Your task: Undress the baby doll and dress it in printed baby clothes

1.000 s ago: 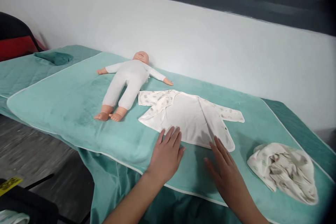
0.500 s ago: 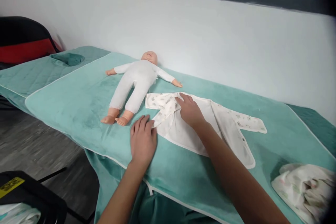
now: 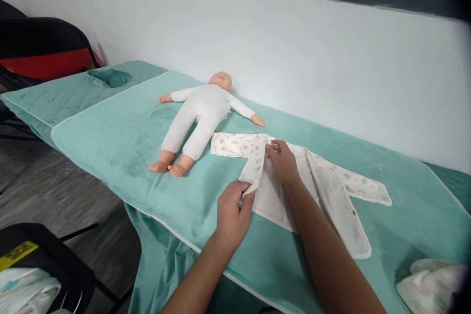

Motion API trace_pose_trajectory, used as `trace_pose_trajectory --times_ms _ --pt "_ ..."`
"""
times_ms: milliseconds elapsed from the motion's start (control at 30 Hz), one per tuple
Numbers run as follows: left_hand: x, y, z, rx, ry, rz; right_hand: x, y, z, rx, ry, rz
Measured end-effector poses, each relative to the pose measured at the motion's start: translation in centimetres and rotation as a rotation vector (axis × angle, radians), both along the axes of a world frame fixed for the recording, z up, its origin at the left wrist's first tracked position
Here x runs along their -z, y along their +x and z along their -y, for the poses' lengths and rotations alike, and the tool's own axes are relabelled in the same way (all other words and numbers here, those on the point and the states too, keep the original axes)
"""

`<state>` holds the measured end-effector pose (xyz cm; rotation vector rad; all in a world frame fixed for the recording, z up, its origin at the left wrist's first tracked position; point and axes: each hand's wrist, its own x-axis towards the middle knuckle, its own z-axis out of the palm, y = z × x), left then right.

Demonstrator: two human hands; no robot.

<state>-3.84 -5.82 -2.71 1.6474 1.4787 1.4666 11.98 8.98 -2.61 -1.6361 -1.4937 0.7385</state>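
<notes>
A white baby shirt (image 3: 281,206) with small printed figures lies spread open on a green padded bed, its sleeves stretched to both sides. My left hand (image 3: 234,211) pinches the lower edge of its left front panel, lifted slightly off the bed. Higher up on the same panel, near the neckline, my right hand (image 3: 282,161) has its fingers closed on the fabric edge. Just behind and left of the shirt, a baby doll (image 3: 206,108) in a white bodysuit lies on its back, arms spread, bare feet toward me.
The green bed cover (image 3: 121,142) runs along a white wall. A crumpled patterned cloth (image 3: 429,287) sits at the lower right. Black chairs (image 3: 47,34) stand at the left, and another chair (image 3: 40,240) at the lower left holds white fabric.
My left hand has moved right from the bed surface onto the shirt's panel edge and pinched it. The left sleeve and panel now lie flatter. The view has shifted slightly.
</notes>
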Motion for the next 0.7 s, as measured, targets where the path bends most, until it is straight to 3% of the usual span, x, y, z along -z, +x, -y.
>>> trace_pose_trajectory --times_ms 133,367,500,700 --pt "0.7 0.3 0.0 -0.041 -0.112 0.049 -0.3 -0.2 0.0 -0.104 -0.103 -0.315" --pt "1.2 0.4 0.1 -0.077 -0.1 0.081 -0.8 0.6 -0.2 -0.221 -0.19 -0.694" --pt "1.3 0.5 0.1 -0.13 -0.094 0.131 -1.0 0.9 -0.1 -0.227 -0.123 -0.707" --pt "1.3 0.4 -0.1 -0.142 -0.12 0.166 -1.2 0.5 0.0 -0.222 -0.073 -0.543"
